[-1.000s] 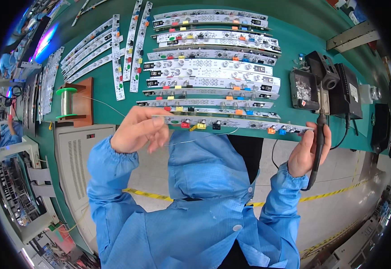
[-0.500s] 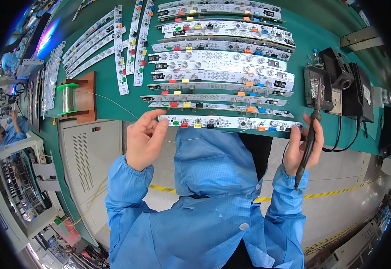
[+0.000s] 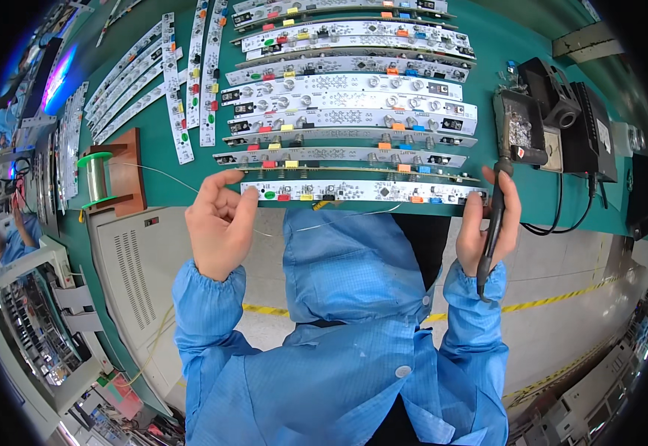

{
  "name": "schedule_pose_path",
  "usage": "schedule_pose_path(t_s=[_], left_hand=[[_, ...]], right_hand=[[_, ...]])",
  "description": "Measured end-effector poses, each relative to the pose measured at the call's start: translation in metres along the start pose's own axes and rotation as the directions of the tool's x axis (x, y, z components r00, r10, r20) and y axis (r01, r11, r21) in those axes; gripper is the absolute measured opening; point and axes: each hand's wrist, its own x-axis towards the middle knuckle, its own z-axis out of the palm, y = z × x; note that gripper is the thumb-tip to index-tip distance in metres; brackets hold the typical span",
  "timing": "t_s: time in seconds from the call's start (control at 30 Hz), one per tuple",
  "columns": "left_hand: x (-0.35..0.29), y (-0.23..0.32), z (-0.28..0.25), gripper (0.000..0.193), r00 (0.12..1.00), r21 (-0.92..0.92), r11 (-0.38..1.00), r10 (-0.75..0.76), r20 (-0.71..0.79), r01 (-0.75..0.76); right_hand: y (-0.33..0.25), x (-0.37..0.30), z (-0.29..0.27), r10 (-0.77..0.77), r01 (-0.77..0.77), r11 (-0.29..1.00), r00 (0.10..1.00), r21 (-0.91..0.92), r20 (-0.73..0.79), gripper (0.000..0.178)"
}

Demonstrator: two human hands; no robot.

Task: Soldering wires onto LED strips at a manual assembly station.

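Along the table's front edge lies a long, narrow white circuit board with green, red, yellow, black, orange and blue parts. My left hand pinches its left end between thumb and fingers. A thin solder wire runs from a spool to this hand, and its free end shows beyond it under the board. My right hand has its thumb at the board's right end. Its fingers also hold a black soldering iron, whose handle slants down past the palm. The iron's tip is hard to make out.
Similar circuit boards lie in a stacked row behind, with more at the left. A tray of small parts, a black iron holder and a black box stand at right. The spool sits on a brown stand.
The whole view has shifted, so the table's contents appear further left and slightly higher. The held circuit board now covers more of the one behind it. Both hands keep their grip.
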Motion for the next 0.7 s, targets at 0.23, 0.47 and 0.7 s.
schedule_pose_path(t_s=[0.23, 0.47, 0.7], left_hand=[[-0.037, 0.011, 0.014, 0.013, 0.751, 0.35, 0.688, 0.657, 0.072, -0.636], [-0.044, 0.022, 0.084, 0.025, 0.654, 0.275, 0.594, 0.669, 0.352, -0.756], [-0.042, 0.028, 0.094, 0.015, 0.616, 0.248, 0.568, 0.671, 0.413, -0.785]], right_hand=[[0.006, -0.002, 0.0, -0.088, 0.09, 0.993, 0.996, -0.078, 0.032, 0.046], [0.009, -0.003, -0.005, -0.107, 0.107, 0.993, 0.994, -0.041, -0.01, 0.049], [0.019, -0.002, -0.02, -0.067, 0.075, 0.995, 0.989, 0.058, -0.129, 0.05]])
